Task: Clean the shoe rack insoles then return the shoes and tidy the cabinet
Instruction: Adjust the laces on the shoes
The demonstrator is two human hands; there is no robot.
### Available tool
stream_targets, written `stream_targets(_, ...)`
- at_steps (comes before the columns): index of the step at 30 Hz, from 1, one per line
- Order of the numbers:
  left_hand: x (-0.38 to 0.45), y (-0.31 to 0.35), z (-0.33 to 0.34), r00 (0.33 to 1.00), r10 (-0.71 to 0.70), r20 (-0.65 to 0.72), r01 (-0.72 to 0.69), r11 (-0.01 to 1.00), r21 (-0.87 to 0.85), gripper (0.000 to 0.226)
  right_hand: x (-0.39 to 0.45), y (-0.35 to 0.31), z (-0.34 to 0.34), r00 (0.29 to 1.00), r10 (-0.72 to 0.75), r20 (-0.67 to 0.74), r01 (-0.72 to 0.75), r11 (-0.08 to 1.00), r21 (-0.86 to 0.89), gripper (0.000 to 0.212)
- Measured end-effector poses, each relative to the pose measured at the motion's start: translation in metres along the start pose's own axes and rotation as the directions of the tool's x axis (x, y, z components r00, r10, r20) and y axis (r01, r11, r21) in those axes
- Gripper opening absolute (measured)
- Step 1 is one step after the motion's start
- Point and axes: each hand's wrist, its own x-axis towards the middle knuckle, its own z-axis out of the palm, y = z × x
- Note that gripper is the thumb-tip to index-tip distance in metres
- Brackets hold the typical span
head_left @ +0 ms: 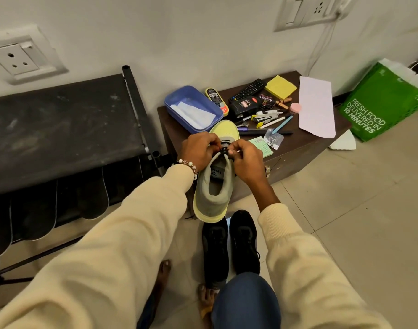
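While both hands pinch the dark lace (223, 150) over its tongue, the yellow-soled grey shoe (212, 186) stands tilted, toe resting on the near left edge of the low brown desk (295, 153) and heel hanging out over the floor. The left hand (198, 150) and right hand (247, 157) sit close together, fingertips curled on the lace, thumbs nearly meeting. Just beyond the toe lies a blue tray (193, 109) with white cloth in it; to its right the desk top is crowded with polish tins (266, 100), a remote (248, 90), a yellow pad (281, 87), pens, a stapler and a sheet of paper (316, 106) whose corner overhangs the front edge. A pair of black shoes (229, 245) sits on the tiled floor directly below the heel, beside bare feet. To the left stands the black shoe rack (61, 129), its top dusty, with dark insoles (49, 198) hanging along its front. A green bag (388, 100) leans at the wall on the right, and open tile lies between it and the desk's front.
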Motion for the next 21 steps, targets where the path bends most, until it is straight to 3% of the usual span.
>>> stream_targets(8, 0.013, 0.004, -0.002, 0.986, 0.015, 0.166, -0.054, 0.971, 0.234, 0.020, 0.005, -0.007, -0.006, 0.992, -0.038, 0.122, 0.053, 0.991, -0.123, 0.010)
stream_targets(11, 0.013, 0.003, -0.005, 0.983, 0.023, 0.180, -0.056, 0.983, 0.177, 0.017, 0.004, 0.000, -0.008, 0.992, -0.030, 0.122, 0.033, 0.999, -0.018, 0.008)
stream_targets(17, 0.002, -0.007, -0.011, 0.993, 0.015, 0.121, -0.001, 0.993, -0.116, 0.015, 0.000, 0.009, -0.006, 0.998, -0.022, 0.067, 0.014, 0.994, 0.108, 0.008)
stream_targets(21, 0.003, -0.002, -0.007, 0.999, -0.010, 0.045, 0.011, 1.000, -0.019, 0.012, 0.001, 0.006, -0.003, 0.999, -0.007, 0.042, 0.003, 0.997, 0.079, 0.006)
